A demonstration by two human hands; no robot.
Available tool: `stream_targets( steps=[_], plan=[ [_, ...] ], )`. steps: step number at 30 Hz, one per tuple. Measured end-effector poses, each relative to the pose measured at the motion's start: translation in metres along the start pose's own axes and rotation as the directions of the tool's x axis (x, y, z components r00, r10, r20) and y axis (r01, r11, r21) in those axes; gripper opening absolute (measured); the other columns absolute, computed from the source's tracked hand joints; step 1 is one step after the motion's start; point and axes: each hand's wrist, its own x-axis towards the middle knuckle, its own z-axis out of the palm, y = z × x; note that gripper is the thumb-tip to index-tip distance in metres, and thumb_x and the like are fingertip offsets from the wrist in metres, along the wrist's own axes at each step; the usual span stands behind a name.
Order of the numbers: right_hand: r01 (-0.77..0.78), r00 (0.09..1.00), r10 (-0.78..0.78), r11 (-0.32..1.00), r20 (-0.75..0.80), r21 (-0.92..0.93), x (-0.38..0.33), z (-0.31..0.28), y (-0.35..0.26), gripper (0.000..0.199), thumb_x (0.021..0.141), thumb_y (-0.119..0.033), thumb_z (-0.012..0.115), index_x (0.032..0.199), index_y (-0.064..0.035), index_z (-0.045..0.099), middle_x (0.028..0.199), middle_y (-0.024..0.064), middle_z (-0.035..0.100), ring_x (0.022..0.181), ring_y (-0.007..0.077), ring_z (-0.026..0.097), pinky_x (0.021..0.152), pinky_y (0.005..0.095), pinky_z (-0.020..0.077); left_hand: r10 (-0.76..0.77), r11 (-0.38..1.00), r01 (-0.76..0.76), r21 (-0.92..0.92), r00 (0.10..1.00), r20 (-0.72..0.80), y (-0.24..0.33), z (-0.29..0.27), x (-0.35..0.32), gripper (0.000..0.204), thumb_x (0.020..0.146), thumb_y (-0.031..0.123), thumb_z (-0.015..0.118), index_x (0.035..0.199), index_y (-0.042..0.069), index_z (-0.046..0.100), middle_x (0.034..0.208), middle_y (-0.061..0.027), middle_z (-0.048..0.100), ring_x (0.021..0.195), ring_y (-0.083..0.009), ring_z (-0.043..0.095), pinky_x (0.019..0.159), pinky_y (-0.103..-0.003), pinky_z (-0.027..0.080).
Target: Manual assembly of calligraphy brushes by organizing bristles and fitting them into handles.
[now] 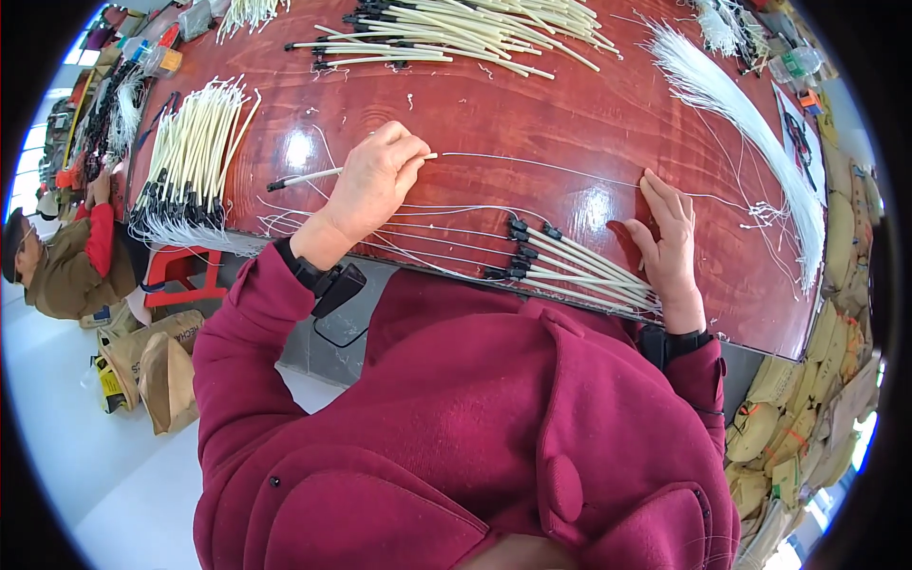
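Note:
My left hand (378, 185) is closed around a thin cream tube (316, 177). The tube's black end sticks out on the left and its pale tip shows past my fingers on the right. From near that tip a white string (532, 164) runs across the red table to my right hand (668, 236). That hand rests on the tabletop, fingers stretched and thumb apart, its fingertips at the string. Between my arms, along the near edge, lie several cream tubes with black ends (579, 266), white strings trailing from them to the left.
A bundle of white strings (750, 133) lies on the right of the red table (560, 104). More tubes are piled at the far side (475, 33) and stacked at the left (204, 142). Another person (71, 252) sits at the far left, near a red stool (185, 275).

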Motion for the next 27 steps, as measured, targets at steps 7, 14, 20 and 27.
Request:
stream_targets(
  steps=[7, 14, 20, 27],
  plan=[
    [0.004, 1.0, -0.004, 1.0, -0.007, -0.002, 0.0003, 0.0013, 0.0018, 0.056, 0.086, -0.015, 0.073, 0.138, 0.0001, 0.061, 0.144, 0.0134, 0.058, 0.125, 0.0334, 0.053, 0.11, 0.0419, 0.0417, -0.027, 0.998, 0.025, -0.053, 0.999, -0.025, 0.0005, 0.0055, 0.0004, 0.01, 0.088, 0.003, 0.07, 0.098, 0.002, 0.07, 0.093, -0.0107, 0.063, 0.087, -0.0319, 0.065, 0.075, -0.041, 0.052],
    [-0.004, 1.0, 0.004, 1.0, -0.005, 0.009, 0.0006, 0.001, 0.0023, 0.056, 0.086, -0.015, 0.074, 0.138, 0.0003, 0.061, 0.143, 0.0134, 0.059, 0.125, 0.0332, 0.053, 0.11, 0.0415, 0.0422, 0.019, 1.0, -0.021, -0.023, 0.998, -0.06, -0.0031, 0.0089, 0.0011, 0.012, 0.088, 0.0, 0.072, 0.099, 0.002, 0.072, 0.093, -0.0087, 0.065, 0.079, -0.0255, 0.067, 0.069, -0.035, 0.052],
    [0.002, 1.0, -0.002, 1.0, 0.021, 0.017, 0.0013, -0.0023, -0.0008, 0.054, 0.086, -0.015, 0.074, 0.136, 0.0008, 0.062, 0.141, 0.0136, 0.06, 0.125, 0.0329, 0.053, 0.109, 0.0411, 0.0424, -0.016, 0.999, 0.014, -0.047, 0.999, -0.045, 0.0013, 0.0099, 0.0027, 0.011, 0.088, 0.002, 0.07, 0.099, 0.001, 0.07, 0.095, -0.0111, 0.064, 0.086, -0.0316, 0.065, 0.075, -0.041, 0.052],
    [0.006, 1.0, -0.006, 1.0, 0.008, 0.027, 0.0011, 0.0003, -0.0029, 0.053, 0.086, -0.015, 0.074, 0.135, 0.0009, 0.063, 0.14, 0.0135, 0.06, 0.124, 0.0326, 0.054, 0.109, 0.041, 0.0425, -0.011, 0.999, 0.009, -0.032, 0.998, -0.069, -0.0028, 0.0086, -0.0003, 0.013, 0.087, -0.002, 0.071, 0.1, 0.0, 0.071, 0.093, -0.0095, 0.065, 0.08, -0.0255, 0.066, 0.069, -0.034, 0.051]
  ],
)
